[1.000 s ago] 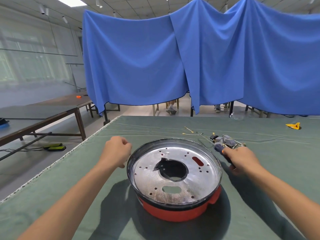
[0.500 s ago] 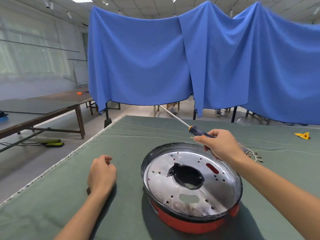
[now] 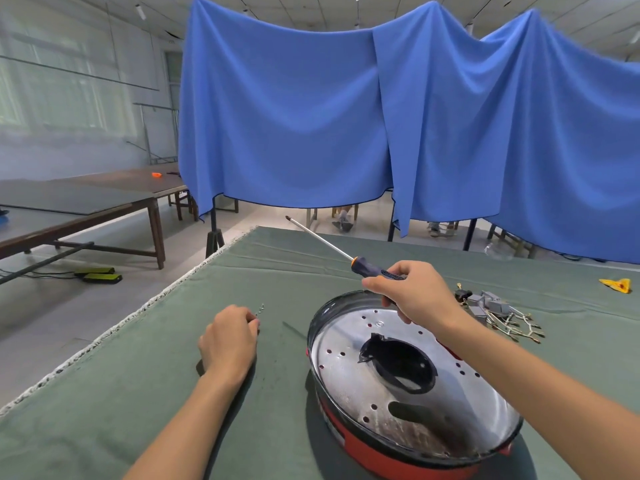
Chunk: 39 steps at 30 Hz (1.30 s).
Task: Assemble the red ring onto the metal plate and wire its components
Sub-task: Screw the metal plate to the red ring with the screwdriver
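Observation:
The round metal plate (image 3: 349, 382), drilled with holes and a dark centre opening, sits inside the red ring (image 3: 363, 452) on the green table cloth. My right hand (image 3: 412, 294) grips a screwdriver (image 3: 363, 266) by its dark handle above the plate's far rim, with the shaft pointing up and away to the left. My left hand (image 3: 230, 337) rests on the cloth left of the plate, fingers curled at a few small screws (image 3: 260, 309). Grey components with wires (image 3: 498, 315) lie to the right of the plate.
A yellow object (image 3: 616, 285) lies at the far right of the table. The table's left edge (image 3: 138, 313) runs diagonally close to my left hand. Brown tables (image 3: 104, 199) stand to the left, and blue curtains (image 3: 346, 116) hang behind.
My right hand picked the screwdriver up from beside the wired components and lifted it over the plate. My left hand dropped onto the cloth by the screws.

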{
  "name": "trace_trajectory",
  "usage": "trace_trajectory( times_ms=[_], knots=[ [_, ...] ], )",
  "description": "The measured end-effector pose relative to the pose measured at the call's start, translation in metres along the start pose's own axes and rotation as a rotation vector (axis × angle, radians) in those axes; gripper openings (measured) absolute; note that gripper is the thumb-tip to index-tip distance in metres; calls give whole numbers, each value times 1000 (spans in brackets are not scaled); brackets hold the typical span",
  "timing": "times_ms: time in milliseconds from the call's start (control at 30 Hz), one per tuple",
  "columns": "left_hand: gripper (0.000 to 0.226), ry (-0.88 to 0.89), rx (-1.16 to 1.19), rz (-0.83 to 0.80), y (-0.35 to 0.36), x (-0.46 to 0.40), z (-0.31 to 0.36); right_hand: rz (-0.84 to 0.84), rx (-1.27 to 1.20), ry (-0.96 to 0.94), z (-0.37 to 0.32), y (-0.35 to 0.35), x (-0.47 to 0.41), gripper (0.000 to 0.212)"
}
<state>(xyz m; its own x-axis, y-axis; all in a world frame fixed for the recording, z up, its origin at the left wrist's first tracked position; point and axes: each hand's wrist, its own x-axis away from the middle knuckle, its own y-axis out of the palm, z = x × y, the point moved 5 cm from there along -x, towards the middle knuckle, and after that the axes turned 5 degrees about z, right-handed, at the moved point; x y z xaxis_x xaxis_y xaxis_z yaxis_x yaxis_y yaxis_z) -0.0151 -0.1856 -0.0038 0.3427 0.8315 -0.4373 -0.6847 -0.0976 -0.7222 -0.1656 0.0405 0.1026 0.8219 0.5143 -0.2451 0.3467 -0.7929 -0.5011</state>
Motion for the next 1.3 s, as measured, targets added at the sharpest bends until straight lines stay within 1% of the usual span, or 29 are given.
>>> trace_trajectory(
  times_ms=[33,67,133,167,233,300,367,533,633,700,833,1033,1233,1300],
  knots=[
    [12,-31,142,10,-2,1,1,1,-1,-3,0,-1,1,26],
    [12,-92,356,2,-3,2,3,4,3,-9,-1,-1,2,26],
    [17,-269,816,-15,-9,4,10,11,18,-23,-1,-3,5,26],
    [17,-346,993,-19,-14,4,15,13,21,-35,-2,-4,6,26],
    [15,-479,1254,-44,-25,0,32,13,24,-75,-6,-7,9,26],
    [13,-647,1478,-121,-31,-5,46,12,40,-131,-9,-10,13,23],
    [12,-752,1630,-209,-36,-7,61,14,71,-197,-10,-18,17,19],
    [18,-822,1761,-373,-36,-2,86,5,159,-286,-8,-38,27,14],
    [22,-879,1863,-423,-32,3,94,-5,187,-303,-3,-49,31,16],
    [23,-890,1890,-441,-30,6,95,-24,193,-309,1,-56,34,16],
    [20,-869,1914,-430,-33,9,98,-47,172,-306,12,-67,38,14],
    [20,-849,1897,-387,-40,12,102,-57,118,-326,18,-75,44,18],
    [18,-816,1845,-403,-41,20,109,-45,162,-356,21,-78,47,20],
    [18,-808,1841,-404,-41,21,112,-40,173,-357,21,-80,49,16]
  ],
)
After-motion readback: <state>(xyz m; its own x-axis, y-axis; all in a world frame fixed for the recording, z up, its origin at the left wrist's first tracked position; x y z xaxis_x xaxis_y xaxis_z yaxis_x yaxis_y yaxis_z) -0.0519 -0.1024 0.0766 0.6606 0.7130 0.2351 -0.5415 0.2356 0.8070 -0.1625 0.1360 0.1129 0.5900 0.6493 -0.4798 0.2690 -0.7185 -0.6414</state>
